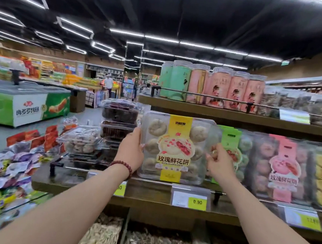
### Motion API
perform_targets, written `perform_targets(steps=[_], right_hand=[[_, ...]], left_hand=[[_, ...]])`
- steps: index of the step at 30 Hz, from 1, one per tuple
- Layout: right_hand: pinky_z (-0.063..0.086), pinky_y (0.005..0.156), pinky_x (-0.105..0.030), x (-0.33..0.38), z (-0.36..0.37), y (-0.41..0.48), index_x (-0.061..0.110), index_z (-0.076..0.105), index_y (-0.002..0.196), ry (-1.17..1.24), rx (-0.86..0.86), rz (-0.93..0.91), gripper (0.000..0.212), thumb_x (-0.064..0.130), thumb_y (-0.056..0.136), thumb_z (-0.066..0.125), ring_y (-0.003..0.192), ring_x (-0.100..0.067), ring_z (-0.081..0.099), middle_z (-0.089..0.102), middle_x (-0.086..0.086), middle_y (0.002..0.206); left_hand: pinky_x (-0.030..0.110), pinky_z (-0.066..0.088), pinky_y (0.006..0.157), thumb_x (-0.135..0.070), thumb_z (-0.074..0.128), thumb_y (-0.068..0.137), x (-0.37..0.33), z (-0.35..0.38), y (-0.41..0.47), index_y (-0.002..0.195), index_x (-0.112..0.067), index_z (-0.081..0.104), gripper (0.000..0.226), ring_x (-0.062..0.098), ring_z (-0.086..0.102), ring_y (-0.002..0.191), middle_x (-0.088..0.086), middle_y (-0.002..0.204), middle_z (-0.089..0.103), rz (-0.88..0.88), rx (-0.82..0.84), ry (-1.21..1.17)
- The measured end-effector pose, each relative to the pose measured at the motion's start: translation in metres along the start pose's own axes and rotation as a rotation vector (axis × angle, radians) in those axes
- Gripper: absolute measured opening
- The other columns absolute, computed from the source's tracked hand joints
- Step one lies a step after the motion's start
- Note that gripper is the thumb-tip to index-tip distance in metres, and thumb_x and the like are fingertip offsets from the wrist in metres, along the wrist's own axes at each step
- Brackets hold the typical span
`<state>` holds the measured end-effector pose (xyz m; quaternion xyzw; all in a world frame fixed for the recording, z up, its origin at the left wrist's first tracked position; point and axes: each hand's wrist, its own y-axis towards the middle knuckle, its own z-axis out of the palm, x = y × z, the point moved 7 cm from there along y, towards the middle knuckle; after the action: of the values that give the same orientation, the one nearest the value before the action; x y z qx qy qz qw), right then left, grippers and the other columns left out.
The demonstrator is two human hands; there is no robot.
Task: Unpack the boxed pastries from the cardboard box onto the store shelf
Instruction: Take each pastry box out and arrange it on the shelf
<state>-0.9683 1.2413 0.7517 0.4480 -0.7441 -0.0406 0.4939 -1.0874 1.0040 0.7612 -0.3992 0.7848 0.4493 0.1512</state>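
Head: L hand (131,150), R hand (219,163) grip 1 pastry box (175,148) at shelf (149,192).

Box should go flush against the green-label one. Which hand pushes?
Left. The left hand grips the yellow-label pastry box at its free edge; the right hand sits at the seam with the green-label box, so it likely must withdraw.

Bright ceiling strip lights (162,38), wide-angle bending, edges softly blurred
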Motion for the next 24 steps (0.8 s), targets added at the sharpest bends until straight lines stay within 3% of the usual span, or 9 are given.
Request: perform_targets(steps=[2, 6, 11, 13, 15, 17, 19, 21, 24], right_hand=[[0.050, 0.069, -0.040, -0.007, 0.012, 0.008, 0.013, 0.049, 0.103, -0.020, 0.009, 0.014, 0.014, 0.007, 0.092, 0.055, 0.075, -0.027, 0.053, 0.048, 0.002, 0.071], [0.037, 0.070, -0.030, -0.022, 0.027, 0.014, 0.008, 0.051, 0.117, -0.063, 0.013, 0.079, 0.025, 0.004, 0.092, 0.052, 0.085, -0.026, 0.054, 0.053, -0.004, 0.083], [0.049, 0.078, -0.036, -0.029, 0.043, 0.012, 0.013, 0.047, 0.126, -0.074, 0.112, 0.103, 0.038, 0.006, 0.090, 0.052, 0.089, -0.026, 0.056, 0.060, -0.010, 0.099], [0.050, 0.087, -0.041, -0.029, 0.051, 0.009, 0.013, 0.035, 0.140, -0.111, 0.197, 0.113, 0.052, 0.015, 0.091, 0.054, 0.102, -0.030, 0.057, 0.059, -0.014, 0.116], [0.047, 0.098, -0.040, -0.032, 0.057, 0.003, 0.018, 0.011, 0.152, -0.103, 0.300, 0.156, 0.073, 0.023, 0.094, 0.054, 0.122, -0.032, 0.052, 0.047, -0.013, 0.142], [0.040, 0.104, -0.038, -0.033, 0.061, -0.007, 0.017, -0.005, 0.153, -0.109, 0.416, 0.200, 0.083, 0.033, 0.095, 0.052, 0.134, -0.032, 0.041, 0.030, -0.011, 0.154], [0.032, 0.113, -0.041, -0.034, 0.059, -0.015, 0.015, -0.003, 0.153, -0.141, 0.467, 0.190, 0.084, 0.042, 0.094, 0.051, 0.142, -0.028, 0.030, 0.021, -0.009, 0.158], [0.027, 0.116, -0.039, -0.029, 0.049, -0.022, 0.011, 0.010, 0.153, -0.149, 0.431, 0.146, 0.079, 0.044, 0.094, 0.051, 0.144, -0.025, 0.027, 0.021, -0.006, 0.159], [0.035, 0.108, -0.035, -0.012, 0.023, -0.040, 0.006, 0.034, 0.145, -0.145, 0.354, 0.058, 0.061, 0.033, 0.094, 0.054, 0.134, -0.025, 0.041, 0.040, -0.011, 0.149]], left_hand=[[0.032, 0.038, 0.066, -0.001, 0.050, 0.088, 0.009, 0.013, 0.006, 0.092, -0.011, 0.040, 0.015, 0.025, 0.048, 0.080, 0.011, 0.087, 0.054, -0.035, 0.014, 0.033], [0.036, 0.042, 0.068, 0.000, 0.049, 0.087, 0.014, 0.030, 0.010, 0.099, -0.004, 0.045, 0.013, 0.037, 0.057, 0.092, 0.021, 0.096, 0.060, -0.071, 0.021, 0.115], [0.040, 0.048, 0.075, 0.004, 0.043, 0.087, 0.014, 0.046, 0.012, 0.105, 0.000, 0.047, 0.018, 0.038, 0.059, 0.097, 0.022, 0.102, 0.062, -0.070, 0.054, 0.237], [0.039, 0.049, 0.079, 0.008, 0.041, 0.087, 0.015, 0.051, 0.011, 0.117, 0.003, 0.046, 0.031, 0.037, 0.060, 0.100, 0.022, 0.106, 0.062, -0.087, 0.074, 0.285], [0.037, 0.050, 0.084, 0.009, 0.040, 0.087, 0.015, 0.056, 0.006, 0.138, 0.005, 0.027, 0.053, 0.036, 0.060, 0.105, 0.024, 0.113, 0.061, -0.097, 0.115, 0.301], [0.036, 0.048, 0.087, 0.007, 0.042, 0.087, 0.012, 0.056, -0.001, 0.146, 0.004, 0.011, 0.066, 0.034, 0.058, 0.109, 0.024, 0.120, 0.058, -0.111, 0.183, 0.290], [0.034, 0.048, 0.085, 0.003, 0.045, 0.087, 0.010, 0.052, -0.007, 0.141, 0.007, 0.023, 0.058, 0.035, 0.057, 0.110, 0.025, 0.123, 0.054, -0.130, 0.233, 0.293], [0.033, 0.046, 0.075, -0.001, 0.049, 0.086, 0.005, 0.041, -0.010, 0.117, 0.004, 0.048, 0.032, 0.034, 0.057, 0.099, 0.021, 0.116, 0.055, -0.116, 0.221, 0.281], [0.032, 0.044, 0.066, -0.008, 0.051, 0.083, -0.007, 0.018, -0.026, 0.086, -0.008, 0.053, 0.003, 0.028, 0.051, 0.078, 0.014, 0.094, 0.059, -0.077, 0.193, 0.286]])
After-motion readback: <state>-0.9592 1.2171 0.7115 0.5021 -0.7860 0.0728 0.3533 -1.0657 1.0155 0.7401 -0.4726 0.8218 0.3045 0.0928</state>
